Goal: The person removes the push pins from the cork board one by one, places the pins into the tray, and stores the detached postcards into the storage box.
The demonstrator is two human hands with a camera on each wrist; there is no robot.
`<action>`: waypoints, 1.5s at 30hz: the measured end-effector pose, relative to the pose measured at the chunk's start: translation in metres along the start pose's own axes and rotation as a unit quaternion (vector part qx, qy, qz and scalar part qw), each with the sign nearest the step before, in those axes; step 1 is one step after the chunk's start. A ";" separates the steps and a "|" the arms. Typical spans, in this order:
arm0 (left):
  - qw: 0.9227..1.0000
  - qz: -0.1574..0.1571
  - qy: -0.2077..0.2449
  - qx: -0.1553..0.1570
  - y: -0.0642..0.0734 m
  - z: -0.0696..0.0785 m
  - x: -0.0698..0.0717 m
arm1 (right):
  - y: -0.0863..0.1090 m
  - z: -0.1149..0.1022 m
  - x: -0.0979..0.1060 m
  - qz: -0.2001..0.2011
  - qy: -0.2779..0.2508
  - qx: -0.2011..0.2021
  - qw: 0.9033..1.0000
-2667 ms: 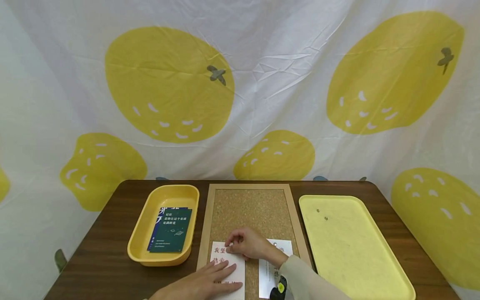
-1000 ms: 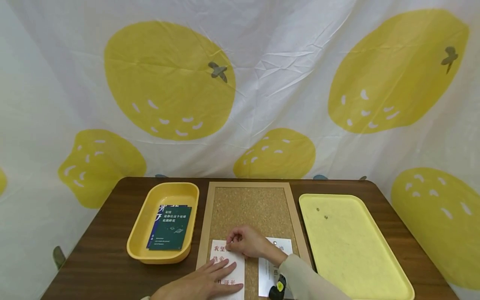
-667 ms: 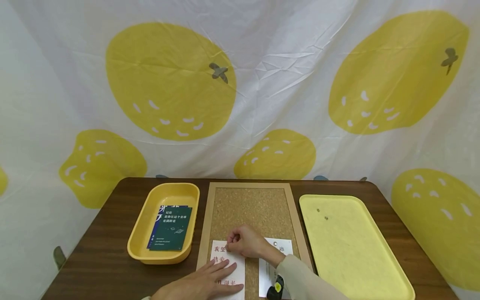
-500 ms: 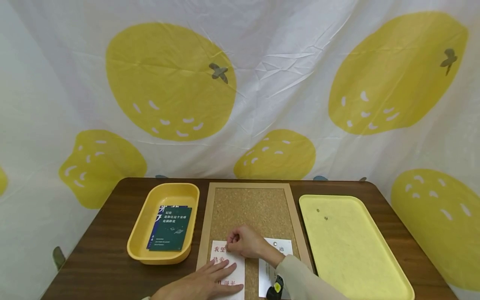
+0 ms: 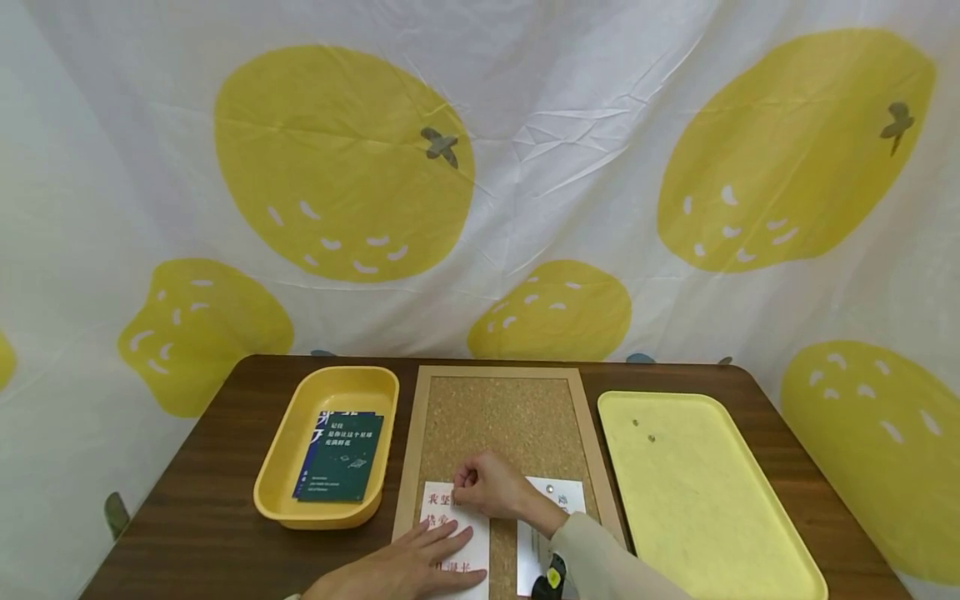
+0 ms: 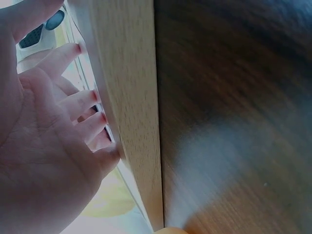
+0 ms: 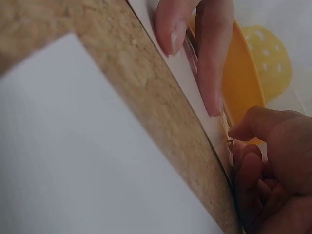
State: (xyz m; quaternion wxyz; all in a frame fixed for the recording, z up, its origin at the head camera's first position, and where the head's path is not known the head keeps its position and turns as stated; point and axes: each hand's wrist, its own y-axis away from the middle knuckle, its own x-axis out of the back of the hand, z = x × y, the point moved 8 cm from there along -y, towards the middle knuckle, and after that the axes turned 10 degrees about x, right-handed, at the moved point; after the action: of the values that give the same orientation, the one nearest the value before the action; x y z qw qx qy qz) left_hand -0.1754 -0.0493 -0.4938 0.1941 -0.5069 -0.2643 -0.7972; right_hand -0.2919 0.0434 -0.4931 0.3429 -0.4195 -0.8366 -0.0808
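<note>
My left hand (image 5: 401, 562) lies with straight, spread fingers on a white card with red characters (image 5: 435, 500), holding it flat against the corkboard (image 5: 502, 417). At the card's top edge my right hand (image 5: 491, 483) pinches a small thumbtack between thumb and index finger; in the right wrist view the thin metal thumbtack (image 7: 230, 142) shows beside the fingertips. A second white card (image 5: 532, 542) is on the board to the right, with a tack (image 5: 551, 489) near its top, partly hidden by my right forearm. In the left wrist view, my left fingers reach over the board's wooden frame (image 6: 129, 97).
A yellow basin (image 5: 277, 492) at the left holds a green card (image 5: 348, 458) over a blue one. To the right lies a pale yellow tray (image 5: 712, 500) with two small tacks (image 5: 651, 438) near its far end. A lemon-print cloth hangs behind the table.
My right wrist has turned slightly and its watch has shifted a little left, uncovering more of the right card. The left hand and the cards have stayed in place.
</note>
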 end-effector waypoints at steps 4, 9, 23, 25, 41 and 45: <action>1.000 0.006 -0.010 -0.004 0.000 0.000 -0.001 | 0.000 -0.001 0.000 0.002 0.005 0.008 1.000; 1.000 0.001 0.000 0.001 0.000 0.000 0.000 | 0.000 -0.002 0.001 0.005 0.007 0.014 1.000; 1.000 -0.013 0.026 0.013 0.002 -0.002 0.001 | 0.001 0.003 0.000 0.003 -0.047 -0.013 0.999; 1.000 -0.014 0.023 0.012 0.002 -0.001 0.001 | 0.002 0.004 0.000 0.002 -0.060 -0.016 0.998; 1.000 -0.007 0.021 0.005 0.001 -0.001 0.001 | 0.006 0.008 0.003 0.021 -0.141 -0.025 0.990; 1.000 -0.007 0.022 0.005 0.000 -0.001 0.000 | 0.008 0.001 0.005 0.027 -0.132 -0.028 0.991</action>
State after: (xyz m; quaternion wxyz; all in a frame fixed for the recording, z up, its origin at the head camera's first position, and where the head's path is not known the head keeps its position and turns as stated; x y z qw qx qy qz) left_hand -0.1761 -0.0503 -0.4938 0.1965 -0.4860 -0.2672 -0.8086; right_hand -0.2883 0.0524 -0.4918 0.2200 -0.4587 -0.8601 -0.0391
